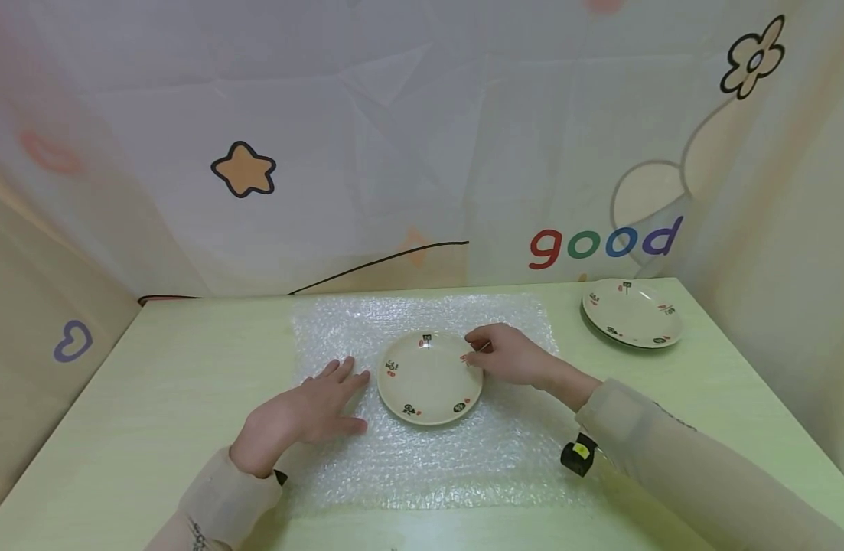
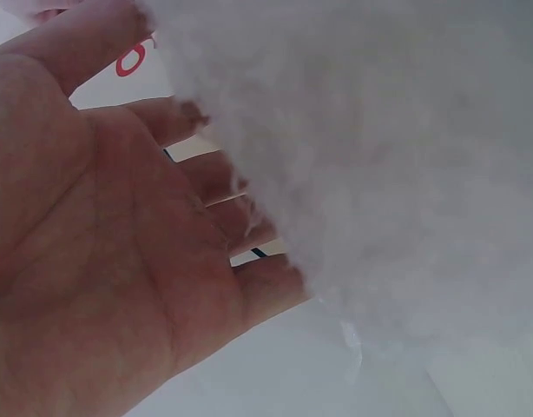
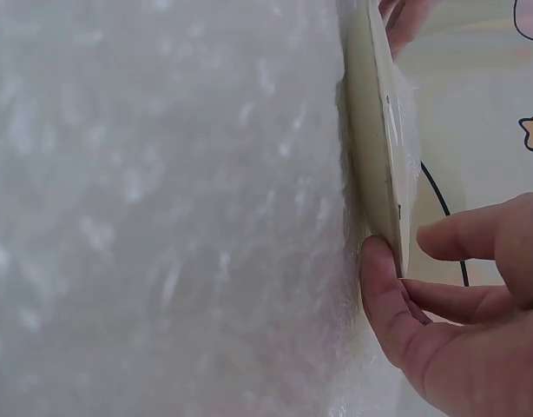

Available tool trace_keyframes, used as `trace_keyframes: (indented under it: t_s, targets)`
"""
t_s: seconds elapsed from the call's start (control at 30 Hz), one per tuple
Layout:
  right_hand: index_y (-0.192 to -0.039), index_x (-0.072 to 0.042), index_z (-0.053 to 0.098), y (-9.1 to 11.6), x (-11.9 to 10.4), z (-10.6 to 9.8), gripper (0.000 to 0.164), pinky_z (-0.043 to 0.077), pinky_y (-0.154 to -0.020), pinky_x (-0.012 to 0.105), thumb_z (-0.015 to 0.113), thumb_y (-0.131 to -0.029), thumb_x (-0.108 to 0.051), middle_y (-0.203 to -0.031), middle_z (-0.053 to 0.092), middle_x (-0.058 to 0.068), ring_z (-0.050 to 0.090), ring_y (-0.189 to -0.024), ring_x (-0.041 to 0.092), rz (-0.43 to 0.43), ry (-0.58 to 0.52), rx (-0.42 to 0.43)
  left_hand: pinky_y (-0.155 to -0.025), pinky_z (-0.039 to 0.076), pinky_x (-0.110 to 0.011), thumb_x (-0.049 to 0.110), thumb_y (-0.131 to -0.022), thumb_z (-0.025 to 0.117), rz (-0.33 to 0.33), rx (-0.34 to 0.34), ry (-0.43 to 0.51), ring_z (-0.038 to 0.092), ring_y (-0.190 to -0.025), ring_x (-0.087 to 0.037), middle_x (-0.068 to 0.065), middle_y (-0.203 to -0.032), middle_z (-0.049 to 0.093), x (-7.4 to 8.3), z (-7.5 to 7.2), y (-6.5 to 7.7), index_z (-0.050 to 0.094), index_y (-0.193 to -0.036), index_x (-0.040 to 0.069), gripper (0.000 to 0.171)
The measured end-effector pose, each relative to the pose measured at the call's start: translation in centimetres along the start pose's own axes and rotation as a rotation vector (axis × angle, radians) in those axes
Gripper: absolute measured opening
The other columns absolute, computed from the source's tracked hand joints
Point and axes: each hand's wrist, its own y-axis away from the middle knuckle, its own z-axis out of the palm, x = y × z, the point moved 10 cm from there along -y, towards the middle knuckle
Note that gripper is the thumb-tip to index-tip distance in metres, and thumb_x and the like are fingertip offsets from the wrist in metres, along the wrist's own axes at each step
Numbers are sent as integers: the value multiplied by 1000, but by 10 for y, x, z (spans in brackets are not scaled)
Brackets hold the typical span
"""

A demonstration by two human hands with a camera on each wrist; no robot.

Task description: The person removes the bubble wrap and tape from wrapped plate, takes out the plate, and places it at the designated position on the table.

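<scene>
A small cream plate (image 1: 428,377) with red and black marks lies on a sheet of bubble wrap (image 1: 463,459) in the middle of the pale green table (image 1: 153,398). My left hand (image 1: 325,398) rests flat on the wrap just left of the plate, fingers straight and spread. In the left wrist view the palm (image 2: 101,261) faces the wrap (image 2: 379,156). My right hand (image 1: 478,352) grips the plate's right rim with curled fingers. The right wrist view shows the thumb (image 3: 384,304) against the plate's edge (image 3: 379,130), with the other fingers close over it.
A second, similar plate (image 1: 633,312) sits at the table's far right corner. A thin black cable (image 1: 380,264) runs along the back wall. Patterned fabric walls enclose the table on three sides. A small black and yellow device (image 1: 578,454) hangs below my right wrist.
</scene>
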Motion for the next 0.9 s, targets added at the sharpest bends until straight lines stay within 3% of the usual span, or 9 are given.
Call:
trace_keyframes:
  t_s: [0.27,0.5,0.9]
  targets:
    - [-133,8,61,-1,6,1,35,57,-80,30,60,-101,-5,-115,64,15,59,-97,25,43,-121,-7,-117,21,-67,30,-98,73,7,4,-6,12,-153,-47,-28,-166,16,1,0,1,37,-158,2,75]
    - [-129,10,62,-1,10,2,33,60,-79,31,61,-98,-1,-110,63,16,61,-95,25,36,-228,-7,-116,21,-67,30,-98,72,5,2,-16,11,-152,-47,-28,-166,15,-1,1,-1,36,-158,2,76]
    - [-128,10,58,6,21,-1,35,62,-75,35,63,-95,-1,-109,60,18,61,-93,26,107,-321,4,-116,22,-68,31,-99,71,24,3,-17,11,-152,-48,-29,-166,14,0,1,1,35,-159,1,75]
